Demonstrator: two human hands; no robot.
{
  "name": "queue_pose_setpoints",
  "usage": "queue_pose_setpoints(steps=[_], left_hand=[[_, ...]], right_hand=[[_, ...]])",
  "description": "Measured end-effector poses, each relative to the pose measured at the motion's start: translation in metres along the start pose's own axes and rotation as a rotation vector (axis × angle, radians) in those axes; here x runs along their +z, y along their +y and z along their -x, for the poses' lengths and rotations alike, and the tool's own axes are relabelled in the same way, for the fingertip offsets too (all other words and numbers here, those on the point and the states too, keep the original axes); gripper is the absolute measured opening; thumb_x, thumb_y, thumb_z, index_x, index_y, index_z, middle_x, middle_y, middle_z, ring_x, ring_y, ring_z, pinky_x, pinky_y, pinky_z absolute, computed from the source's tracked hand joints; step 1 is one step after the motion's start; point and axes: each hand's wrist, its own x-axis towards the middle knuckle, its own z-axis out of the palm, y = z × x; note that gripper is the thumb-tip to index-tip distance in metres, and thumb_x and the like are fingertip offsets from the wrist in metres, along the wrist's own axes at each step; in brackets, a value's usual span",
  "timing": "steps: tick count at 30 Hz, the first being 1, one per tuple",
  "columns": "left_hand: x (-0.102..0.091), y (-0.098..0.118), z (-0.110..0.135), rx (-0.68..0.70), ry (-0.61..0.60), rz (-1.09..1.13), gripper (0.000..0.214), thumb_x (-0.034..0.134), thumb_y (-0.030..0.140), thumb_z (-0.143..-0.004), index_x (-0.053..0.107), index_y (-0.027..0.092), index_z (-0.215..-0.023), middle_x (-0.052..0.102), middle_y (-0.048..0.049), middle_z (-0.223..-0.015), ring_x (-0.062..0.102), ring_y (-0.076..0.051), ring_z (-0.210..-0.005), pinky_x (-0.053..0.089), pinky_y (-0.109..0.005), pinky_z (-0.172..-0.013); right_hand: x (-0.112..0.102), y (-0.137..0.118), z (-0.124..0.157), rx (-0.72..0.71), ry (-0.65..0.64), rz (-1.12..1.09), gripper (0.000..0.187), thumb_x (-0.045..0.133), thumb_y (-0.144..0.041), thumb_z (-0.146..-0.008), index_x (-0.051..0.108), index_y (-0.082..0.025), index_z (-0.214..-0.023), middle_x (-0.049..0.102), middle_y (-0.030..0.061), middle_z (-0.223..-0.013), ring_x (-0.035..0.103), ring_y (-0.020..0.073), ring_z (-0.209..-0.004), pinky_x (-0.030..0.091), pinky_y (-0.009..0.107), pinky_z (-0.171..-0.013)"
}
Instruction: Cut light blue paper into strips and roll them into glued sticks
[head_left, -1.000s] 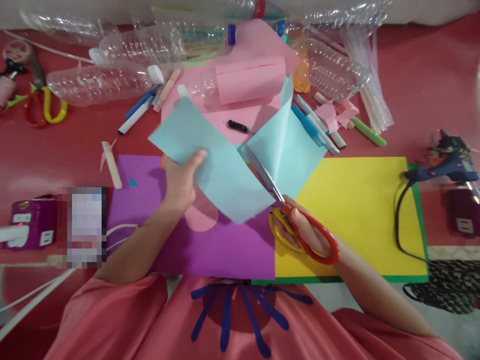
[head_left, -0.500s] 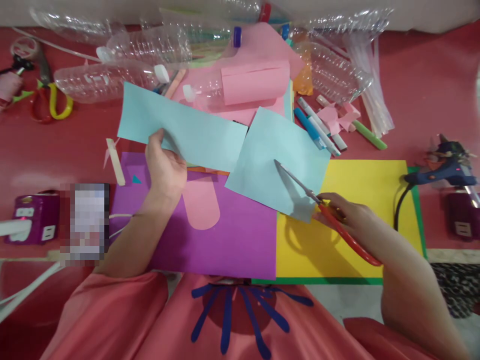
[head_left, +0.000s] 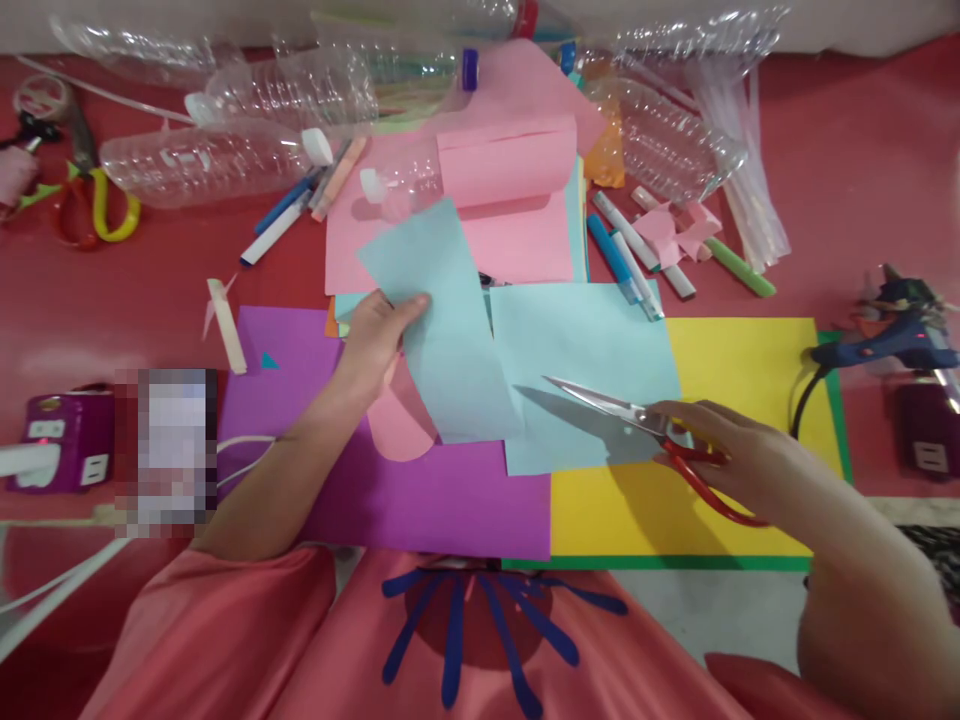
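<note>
My left hand (head_left: 379,335) pinches a light blue paper strip (head_left: 442,320) at its left edge, held over the purple sheet (head_left: 420,500). A second light blue piece (head_left: 585,350) lies flat to its right, across the purple and yellow sheets. My right hand (head_left: 739,455) grips red-handled scissors (head_left: 637,420) with the blades nearly closed, their tips pointing left over that flat piece. A pink rounded cutout (head_left: 397,425) lies partly under the held strip.
Clear plastic bottles (head_left: 217,155), markers (head_left: 626,255), pink paper sheets (head_left: 517,200) and a pink paper roll crowd the back. Another pair of scissors (head_left: 94,200) lies far left. A glue gun (head_left: 892,335) and cord sit right of the yellow sheet (head_left: 742,380). A purple power strip (head_left: 56,445) is at left.
The cut is finished and the blue paper is in two pieces. My left hand swung its strip back to the centre. The other piece settled flat, and my right hand drew the scissors to the right.
</note>
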Motion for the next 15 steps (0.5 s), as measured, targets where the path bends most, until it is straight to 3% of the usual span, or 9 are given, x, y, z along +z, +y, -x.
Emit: queue_pose_setpoints(steps=[3,6,10,15], left_hand=[[0.002,-0.003,0.007,0.008,-0.042,-0.156,0.029,0.080,0.040,-0.065,0.064,0.018,-0.074,0.064,0.0003,-0.067,0.060,-0.015,-0.065,0.047,-0.028,-0.061],[0.002,-0.003,0.011,0.039,-0.090,-0.248,0.030,0.078,0.043,-0.068,0.061,0.018,-0.068,0.058,0.0021,-0.063,0.052,-0.011,-0.059,0.040,-0.026,-0.056],[0.004,-0.003,0.013,0.071,-0.142,-0.279,0.028,0.076,0.042,-0.070,0.060,0.019,-0.068,0.055,0.0026,-0.063,0.048,-0.010,-0.058,0.037,-0.026,-0.054],[0.006,-0.003,0.014,0.081,-0.180,-0.286,0.030,0.075,0.043,-0.071,0.059,0.019,-0.069,0.050,0.0035,-0.061,0.043,-0.009,-0.055,0.033,-0.025,-0.052]], right_hand=[[0.001,-0.003,-0.018,-0.099,0.042,0.109,0.044,0.051,-0.018,-0.078,0.065,-0.032,-0.117,0.072,0.0077,-0.109,0.072,0.0233,-0.083,0.057,0.032,-0.064],[-0.004,0.001,-0.030,-0.074,0.071,0.189,0.044,0.051,-0.019,-0.077,0.066,-0.032,-0.116,0.071,0.0077,-0.107,0.071,0.0247,-0.087,0.056,0.032,-0.062],[-0.010,0.012,-0.039,-0.036,0.100,0.182,0.042,0.049,-0.021,-0.080,0.065,-0.031,-0.117,0.069,0.0093,-0.116,0.070,0.0265,-0.098,0.057,0.036,-0.074],[-0.007,0.025,-0.040,-0.146,0.193,0.187,0.042,0.049,-0.027,-0.087,0.061,-0.024,-0.127,0.069,0.0132,-0.116,0.068,0.0298,-0.103,0.058,0.042,-0.081]])
